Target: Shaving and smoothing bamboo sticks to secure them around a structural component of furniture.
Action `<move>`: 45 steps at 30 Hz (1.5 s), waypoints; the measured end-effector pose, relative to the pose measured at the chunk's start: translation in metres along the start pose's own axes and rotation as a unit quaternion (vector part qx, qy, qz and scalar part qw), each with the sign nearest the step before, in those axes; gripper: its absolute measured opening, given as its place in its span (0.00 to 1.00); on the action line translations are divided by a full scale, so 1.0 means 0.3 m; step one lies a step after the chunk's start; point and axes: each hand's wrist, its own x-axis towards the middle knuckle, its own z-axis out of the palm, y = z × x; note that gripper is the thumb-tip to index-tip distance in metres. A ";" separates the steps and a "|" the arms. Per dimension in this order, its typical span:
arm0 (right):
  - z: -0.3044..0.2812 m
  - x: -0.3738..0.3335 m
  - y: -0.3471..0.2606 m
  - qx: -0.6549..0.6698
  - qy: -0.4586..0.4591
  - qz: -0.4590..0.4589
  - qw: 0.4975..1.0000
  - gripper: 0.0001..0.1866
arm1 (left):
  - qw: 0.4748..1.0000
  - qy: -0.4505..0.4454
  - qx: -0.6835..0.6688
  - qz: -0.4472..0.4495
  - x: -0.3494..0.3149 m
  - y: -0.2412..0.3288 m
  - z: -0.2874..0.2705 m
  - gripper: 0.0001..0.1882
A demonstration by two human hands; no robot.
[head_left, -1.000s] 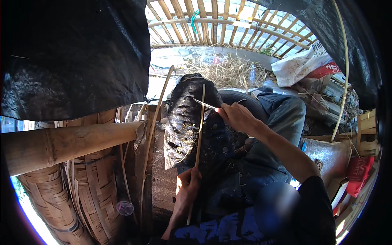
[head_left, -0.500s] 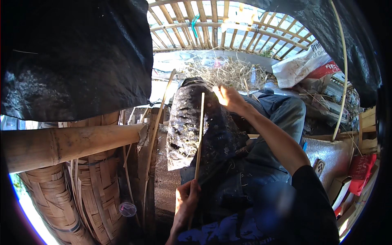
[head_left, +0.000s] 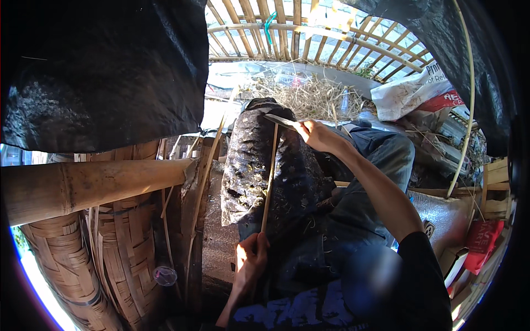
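A thin pale bamboo strip [head_left: 270, 185] lies lengthwise over a dark, worn, speckled cloth [head_left: 243, 165] draped on my left leg. My left hand [head_left: 252, 255] is closed around the strip's near end. My right hand [head_left: 314, 135] grips a knife, its handle hidden in the fingers. The knife's blade [head_left: 280, 119] points left and lies across the far tip of the strip, over my knee. From this angle I cannot tell whether the edge touches the bamboo.
A thick bamboo pole [head_left: 99, 185] juts in from the left above tall woven bamboo baskets [head_left: 124, 248]. Black plastic sheeting [head_left: 105, 77] hangs at upper left. Beyond my knee lie dry shavings [head_left: 309, 96] and a slatted bamboo fence [head_left: 331, 36]. A red bag [head_left: 482, 245] sits at right.
My right hand has shifted slightly right and nearer, and the knife blade now shows across the strip's far tip. My left hand has moved slightly nearer with the strip.
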 end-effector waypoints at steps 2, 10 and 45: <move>0.016 -0.015 0.007 0.005 0.001 0.005 1.000 0.23 | 1.000 0.004 -0.009 0.008 0.004 -0.002 0.011 0.18; 0.013 -0.155 -0.097 0.020 -0.118 0.044 0.992 0.23 | 1.000 0.015 -0.013 -0.009 0.010 -0.023 0.015 0.19; 0.007 -0.201 -0.120 0.115 -0.130 0.056 0.983 0.28 | 0.989 0.083 0.095 0.076 0.200 0.021 0.055 0.17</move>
